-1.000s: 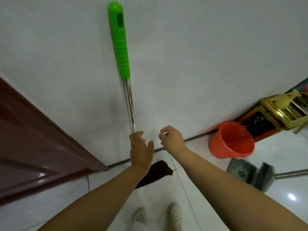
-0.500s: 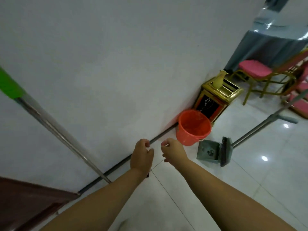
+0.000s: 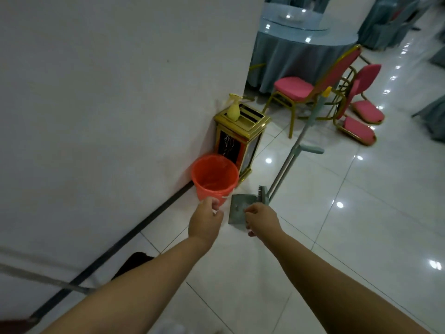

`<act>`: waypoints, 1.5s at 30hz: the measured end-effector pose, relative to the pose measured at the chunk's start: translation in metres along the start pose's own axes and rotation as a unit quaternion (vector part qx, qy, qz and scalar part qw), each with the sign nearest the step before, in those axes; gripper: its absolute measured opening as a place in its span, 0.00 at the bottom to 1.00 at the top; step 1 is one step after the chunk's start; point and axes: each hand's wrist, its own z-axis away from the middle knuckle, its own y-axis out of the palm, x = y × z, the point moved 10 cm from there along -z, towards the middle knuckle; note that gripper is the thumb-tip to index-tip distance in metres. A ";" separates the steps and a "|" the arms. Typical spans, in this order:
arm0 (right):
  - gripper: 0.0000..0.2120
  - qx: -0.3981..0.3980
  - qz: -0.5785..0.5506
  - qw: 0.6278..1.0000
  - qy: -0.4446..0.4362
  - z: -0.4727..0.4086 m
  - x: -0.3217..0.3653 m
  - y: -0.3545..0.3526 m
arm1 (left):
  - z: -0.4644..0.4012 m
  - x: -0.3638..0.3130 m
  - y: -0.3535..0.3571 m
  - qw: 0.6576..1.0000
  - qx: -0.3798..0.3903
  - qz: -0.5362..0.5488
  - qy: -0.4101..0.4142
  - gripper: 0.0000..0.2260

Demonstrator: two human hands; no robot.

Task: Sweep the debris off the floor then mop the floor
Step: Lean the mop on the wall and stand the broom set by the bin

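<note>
My left hand (image 3: 204, 219) and my right hand (image 3: 262, 219) are stretched out in front of me with loosely curled fingers, and neither holds anything. Just beyond them an orange bucket (image 3: 214, 177) stands against the white wall. To its right a grey dustpan (image 3: 238, 210) lies on the tiles with a long-handled broom (image 3: 289, 153) standing at it. The mop's metal pole (image 3: 45, 280) leans on the wall at lower left, its dark head (image 3: 134, 262) on the floor behind my left forearm.
A gold bin (image 3: 240, 136) with a yellow bottle (image 3: 234, 109) on top stands at the wall's corner behind the bucket. Pink chairs (image 3: 313, 90) and a blue-clothed round table (image 3: 301, 47) fill the far right. Glossy white tiles (image 3: 361, 225) stretch to the right.
The view has swung right from the mop on the wall toward the bucket and dustpan. My left hand has let go of the mop pole, which now stays behind at lower left.
</note>
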 end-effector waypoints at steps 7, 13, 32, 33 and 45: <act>0.07 -0.038 -0.064 0.997 0.009 -0.043 -0.048 -0.075 | -0.029 -0.042 0.067 0.999 0.031 -0.027 0.000 0.04; 0.08 -0.063 -0.082 0.995 0.010 -0.097 -0.061 -0.126 | -0.082 -0.087 0.114 0.998 0.058 -0.014 0.020 0.03; 0.09 -0.123 -0.057 0.989 0.051 -0.317 -0.065 -0.287 | -0.298 -0.240 0.250 0.991 0.113 0.043 0.051 0.14; 0.09 -0.120 -0.037 0.991 0.048 -0.327 -0.067 -0.289 | -0.304 -0.245 0.254 0.992 0.110 0.044 0.051 0.15; 0.16 0.007 0.217 0.975 -0.057 -0.442 -0.084 -0.301 | -0.342 -0.282 0.314 0.994 0.073 0.076 0.024 0.16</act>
